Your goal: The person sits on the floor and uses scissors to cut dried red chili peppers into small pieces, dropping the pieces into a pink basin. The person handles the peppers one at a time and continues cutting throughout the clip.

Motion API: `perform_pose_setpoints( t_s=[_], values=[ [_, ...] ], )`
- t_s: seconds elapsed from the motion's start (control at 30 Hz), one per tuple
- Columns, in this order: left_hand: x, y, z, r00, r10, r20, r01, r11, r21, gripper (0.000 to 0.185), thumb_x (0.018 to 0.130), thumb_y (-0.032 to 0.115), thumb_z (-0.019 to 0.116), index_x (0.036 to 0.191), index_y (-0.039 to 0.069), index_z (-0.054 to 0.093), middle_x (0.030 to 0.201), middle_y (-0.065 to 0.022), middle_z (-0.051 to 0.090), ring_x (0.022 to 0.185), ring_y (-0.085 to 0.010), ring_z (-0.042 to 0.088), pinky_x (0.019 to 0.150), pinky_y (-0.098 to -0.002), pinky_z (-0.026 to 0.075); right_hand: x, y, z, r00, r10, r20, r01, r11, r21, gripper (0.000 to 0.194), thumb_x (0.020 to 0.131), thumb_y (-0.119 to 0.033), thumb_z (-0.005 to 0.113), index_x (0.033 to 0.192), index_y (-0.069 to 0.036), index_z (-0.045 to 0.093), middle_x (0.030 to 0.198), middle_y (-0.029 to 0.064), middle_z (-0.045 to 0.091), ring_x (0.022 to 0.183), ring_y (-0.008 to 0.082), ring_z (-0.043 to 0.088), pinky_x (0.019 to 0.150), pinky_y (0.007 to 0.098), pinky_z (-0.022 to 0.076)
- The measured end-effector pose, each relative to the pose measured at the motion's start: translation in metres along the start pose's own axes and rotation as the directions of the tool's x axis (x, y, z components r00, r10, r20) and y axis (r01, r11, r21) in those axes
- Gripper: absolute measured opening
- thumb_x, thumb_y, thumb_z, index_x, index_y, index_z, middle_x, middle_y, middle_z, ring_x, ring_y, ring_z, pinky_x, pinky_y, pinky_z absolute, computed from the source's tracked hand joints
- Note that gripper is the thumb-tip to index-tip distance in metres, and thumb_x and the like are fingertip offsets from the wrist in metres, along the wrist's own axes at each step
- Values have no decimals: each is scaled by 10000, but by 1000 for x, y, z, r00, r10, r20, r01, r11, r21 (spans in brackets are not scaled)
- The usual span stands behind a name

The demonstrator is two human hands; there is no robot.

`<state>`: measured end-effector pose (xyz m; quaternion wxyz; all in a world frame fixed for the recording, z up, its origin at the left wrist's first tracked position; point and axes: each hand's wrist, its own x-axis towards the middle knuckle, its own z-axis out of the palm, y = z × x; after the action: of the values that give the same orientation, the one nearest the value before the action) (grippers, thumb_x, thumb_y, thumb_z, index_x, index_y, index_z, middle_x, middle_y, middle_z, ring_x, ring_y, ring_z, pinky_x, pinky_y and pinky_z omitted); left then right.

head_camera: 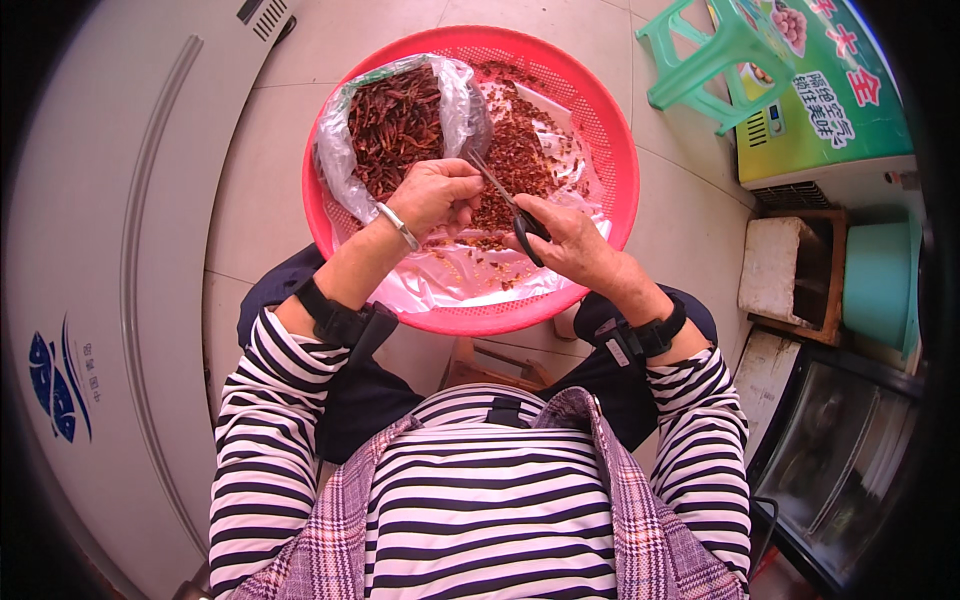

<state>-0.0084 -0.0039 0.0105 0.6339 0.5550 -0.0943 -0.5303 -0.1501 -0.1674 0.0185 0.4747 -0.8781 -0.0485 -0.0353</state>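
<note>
My right hand (574, 236) grips a pair of scissors (529, 234) by the black handles, the slim metal blades pointing up and left. Close to the blades is my left hand (442, 191), thumb and forefinger pinched together; anything small between them cannot be made out. Beneath both hands lies a round red plastic basket (628, 180) with perforated sides. An open clear plastic bag (456, 97) full of whole dried red chilies (394, 112) leans in its left half. Cut chili pieces (517, 142) and pale seeds are spread to the right on a plastic sheet (420, 289).
A large pale appliance (90, 225) runs along the left. At right stand a green plastic stool (720, 60), a green printed freezer cabinet (832, 142), a worn box (769, 262), a teal tub (874, 277) and a glass-fronted case (825, 450). Part of a wooden frame (487, 367) shows between the knees.
</note>
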Motion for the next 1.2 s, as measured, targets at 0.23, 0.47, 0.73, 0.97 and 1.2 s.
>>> perform_pose_setpoints(
  t_s=[0.23,0.47,0.73,0.97,1.2],
  values=[
    [-1,1,2,999,-2,-41,4,999,53,81,844,80,513,843,11,555,643,-34,551,473,-88,532,368,-200,406,-1,-1,-5,994,74,80,-80,994,74,167,798,-121,577,916,-18,520,674,167,531,599,264,549,545,331,422],
    [-1,3,3,995,-5,-96,3,1000,-22,79,843,94,508,825,25,541,650,-52,564,465,-99,534,362,-207,408,-2,12,5,985,162,52,-169,967,191,193,818,-147,585,955,-21,537,682,138,552,595,205,548,545,298,428],
    [-1,3,1,996,34,-84,-32,999,25,97,841,123,521,806,36,543,644,-33,561,451,-82,523,350,-193,393,0,8,-1,993,111,35,-111,994,0,291,810,-251,607,976,-36,500,685,124,536,603,221,545,553,320,420],
    [1,-3,5,988,78,-131,-73,996,45,109,846,136,524,842,34,563,642,-26,557,443,-76,515,357,-183,392,1,0,4,991,119,68,-123,991,62,385,794,-216,634,1087,-16,483,654,97,470,571,184,491,527,309,392],
    [0,-7,9,995,84,-43,-85,996,-11,108,840,123,521,852,27,570,644,-28,559,467,-76,524,366,-185,395,0,-1,2,989,128,71,-132,990,58,254,806,-213,603,919,-20,482,725,185,529,663,319,547,594,356,424]
  ],
)
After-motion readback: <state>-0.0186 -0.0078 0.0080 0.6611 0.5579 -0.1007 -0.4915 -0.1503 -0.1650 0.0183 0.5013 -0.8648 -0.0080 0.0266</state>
